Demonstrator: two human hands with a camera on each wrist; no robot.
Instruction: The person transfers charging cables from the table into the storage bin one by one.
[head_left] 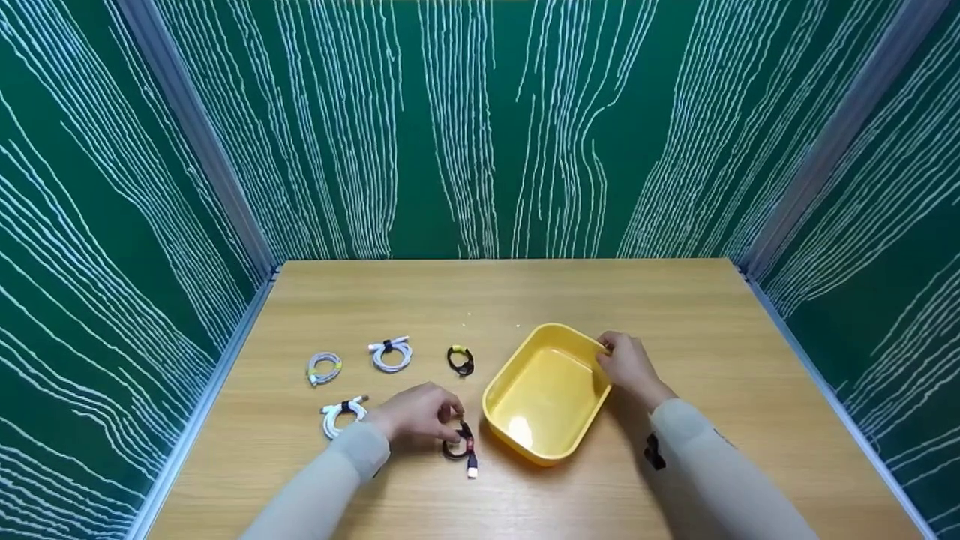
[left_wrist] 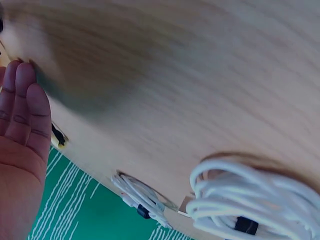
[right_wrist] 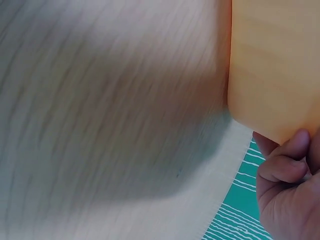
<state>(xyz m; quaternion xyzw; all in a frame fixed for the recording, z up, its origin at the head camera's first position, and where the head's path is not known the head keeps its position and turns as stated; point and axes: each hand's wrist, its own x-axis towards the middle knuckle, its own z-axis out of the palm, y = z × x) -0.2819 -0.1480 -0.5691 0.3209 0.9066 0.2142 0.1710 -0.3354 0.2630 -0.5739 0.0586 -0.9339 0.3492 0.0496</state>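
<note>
Head view: the black cable lies just left of the yellow bin. I judge it light, flexible and robust; take hold at the red tie. The left hand is partly closed at the cable; I cannot tell whether it grips. The right hand pinches the bin's right rim.

Left wrist view: I see the palm side, hidden from the head camera.

Right wrist view: I see the bin's outer wall, also hidden there.
</note>
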